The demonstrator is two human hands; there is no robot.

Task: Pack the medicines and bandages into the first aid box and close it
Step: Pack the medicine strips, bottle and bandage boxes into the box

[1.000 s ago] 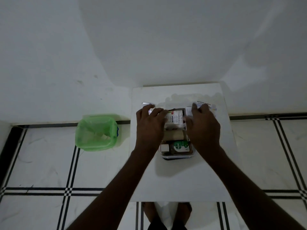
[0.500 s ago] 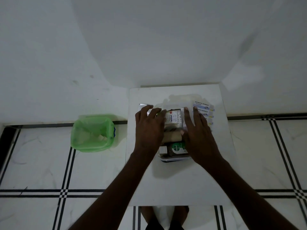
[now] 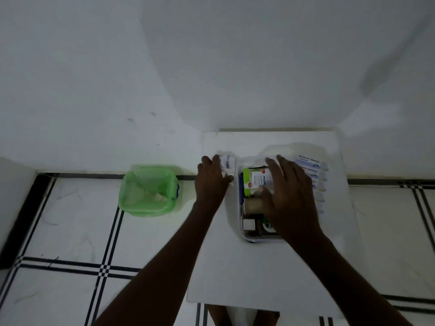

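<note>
The open first aid box (image 3: 242, 231) sits on a small white table (image 3: 259, 274), holding a green and white medicine carton (image 3: 255, 180), a brown bandage roll (image 3: 253, 205) and small items. My right hand (image 3: 289, 196) lies flat over the box contents, fingers spread. My left hand (image 3: 210, 182) rests left of the box on a white medicine packet (image 3: 228, 164). A row of antiseptic bandage strips (image 3: 313, 170) lies on the table right of the box, partly hidden by my right hand.
A green-lined bin (image 3: 148, 190) stands on the tiled floor left of the table. A white wall rises directly behind the table. My feet (image 3: 242, 316) show under the table's near edge.
My left hand moved left off the box onto the white packet. My right hand shifted left, over the box contents, uncovering the bandage strips. The camera view shifted.
</note>
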